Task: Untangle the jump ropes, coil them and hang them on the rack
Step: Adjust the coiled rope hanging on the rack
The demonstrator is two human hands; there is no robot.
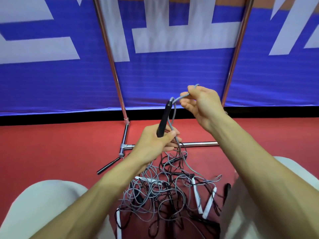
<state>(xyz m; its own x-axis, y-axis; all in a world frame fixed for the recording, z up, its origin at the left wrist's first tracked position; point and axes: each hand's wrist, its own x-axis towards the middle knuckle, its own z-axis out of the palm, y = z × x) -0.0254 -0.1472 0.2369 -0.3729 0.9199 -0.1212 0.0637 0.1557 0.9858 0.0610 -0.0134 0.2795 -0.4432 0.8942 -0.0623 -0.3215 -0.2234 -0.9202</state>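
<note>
While the tangled jump ropes (165, 192) are lying in a heap on the red floor (51, 149) between the person's knees, the left grip (155, 142) is curling its fingers and thumb round the lower end of a black handle (164, 118). The handle is standing nearly upright. The left grip is also holding a strand of the grey cord (183, 97) beside the handle. The right grip (202, 104), raised higher, is pinching the same grey cord where it is looping out of the handle's top. Below the left grip the cord is trailing into the heap, where grey and black cords and white handles (196, 195) are crossing one another. The chrome rack (198, 144) is standing just beyond the heap, in front of a blue banner (172, 69).
</note>
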